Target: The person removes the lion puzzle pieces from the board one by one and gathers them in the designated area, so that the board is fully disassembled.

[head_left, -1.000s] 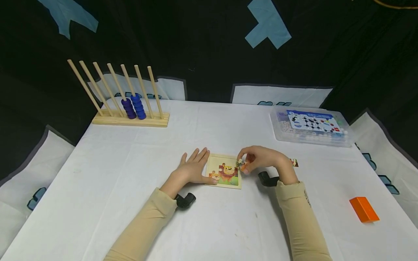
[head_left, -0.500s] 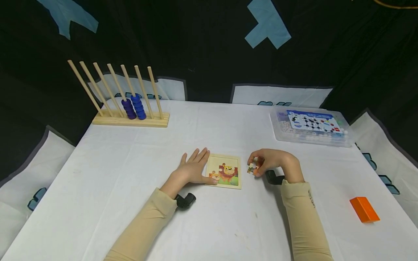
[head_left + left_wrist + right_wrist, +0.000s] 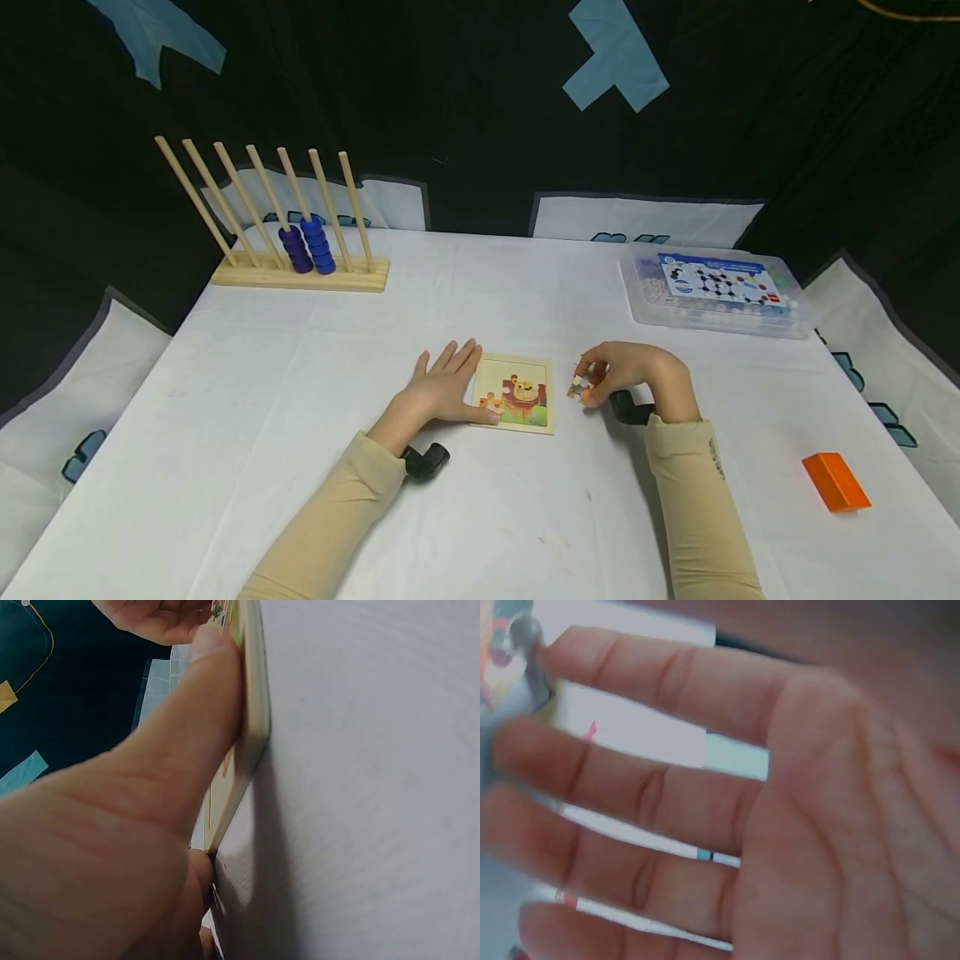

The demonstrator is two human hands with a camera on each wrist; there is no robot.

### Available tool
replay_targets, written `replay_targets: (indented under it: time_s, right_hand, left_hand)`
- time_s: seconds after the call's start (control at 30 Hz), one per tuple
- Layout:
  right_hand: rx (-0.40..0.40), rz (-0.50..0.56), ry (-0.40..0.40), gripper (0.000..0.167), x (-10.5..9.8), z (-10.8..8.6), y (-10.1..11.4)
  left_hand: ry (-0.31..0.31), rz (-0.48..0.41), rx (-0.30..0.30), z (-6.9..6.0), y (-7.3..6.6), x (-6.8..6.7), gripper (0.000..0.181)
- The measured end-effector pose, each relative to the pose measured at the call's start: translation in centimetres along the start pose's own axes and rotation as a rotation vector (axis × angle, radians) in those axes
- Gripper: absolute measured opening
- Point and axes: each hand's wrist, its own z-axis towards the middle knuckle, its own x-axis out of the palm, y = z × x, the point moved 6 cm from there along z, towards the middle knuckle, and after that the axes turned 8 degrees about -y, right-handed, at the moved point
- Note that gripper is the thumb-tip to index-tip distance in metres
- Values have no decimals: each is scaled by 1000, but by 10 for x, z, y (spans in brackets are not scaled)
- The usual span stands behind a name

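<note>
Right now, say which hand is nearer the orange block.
Right. The right hand, holding a puzzle piece, is left of the orange block and farther forward; the left hand, touching the puzzle board, is farther left.

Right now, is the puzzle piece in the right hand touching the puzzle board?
Apart. The head view shows a strip of white tabletop between the puzzle piece in the right hand and the right edge of the puzzle board.
</note>
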Motion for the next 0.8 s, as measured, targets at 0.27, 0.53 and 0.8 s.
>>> replay_targets:
  time_s: [0.27,0.53,0.8]
  right_hand:
    - [-83,-32,-145,30,5,15,29]
    - [-231,16,-86,68,36,28,62]
    - [-268,4,-50,65,43,31,61]
  left_hand:
    - [-1,4,-1,0,0,-1,109]
    - [-2,3,-2,0,0,-2,109]
    - [-3,6,0,1,-1,0,109]
